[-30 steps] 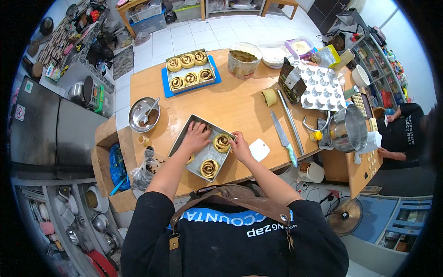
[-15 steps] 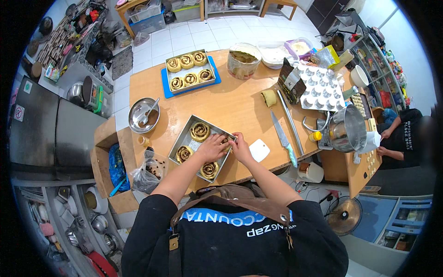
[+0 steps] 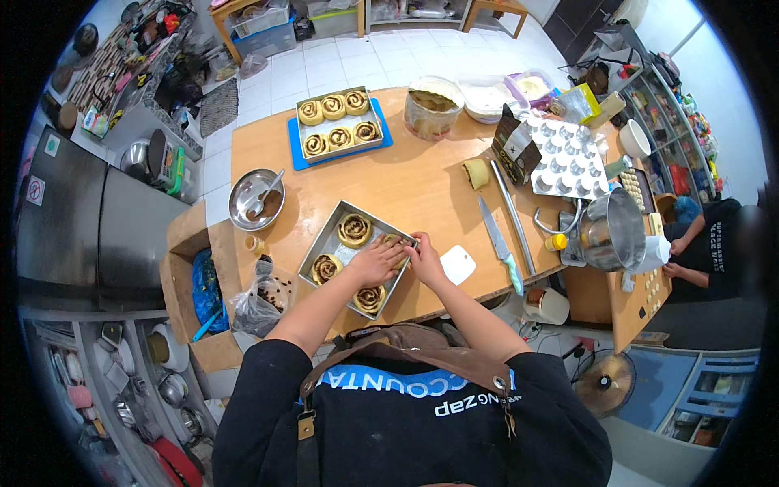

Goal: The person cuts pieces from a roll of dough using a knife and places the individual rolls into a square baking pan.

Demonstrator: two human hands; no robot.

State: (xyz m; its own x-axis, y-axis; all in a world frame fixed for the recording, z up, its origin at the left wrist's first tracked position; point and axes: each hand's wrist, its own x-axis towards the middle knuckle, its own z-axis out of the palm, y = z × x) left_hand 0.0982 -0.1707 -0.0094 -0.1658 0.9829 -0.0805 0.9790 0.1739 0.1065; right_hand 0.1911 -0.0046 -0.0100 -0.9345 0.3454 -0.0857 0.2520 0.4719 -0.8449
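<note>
Seen from the head camera, both hands meet over a metal baking tray (image 3: 318,247) that sits at the near edge of the wooden table (image 3: 422,191). The left hand (image 3: 378,261) lies curled on a spiral roll (image 3: 393,240) at the tray's right side, and the right hand (image 3: 423,258) presses in from the right, fingers closed around the same roll; how tightly either grips it I cannot tell. Three more rolls sit in the tray: one at the far corner (image 3: 355,230), one at the left (image 3: 326,268), one at the near corner (image 3: 370,299). Just right of the hands lies a white scraper (image 3: 459,265), then a knife (image 3: 500,256). To the left stands a steel bowl with a spoon (image 3: 256,199). Far across the table a second tray of rolls (image 3: 337,123) rests on a blue board.
</note>
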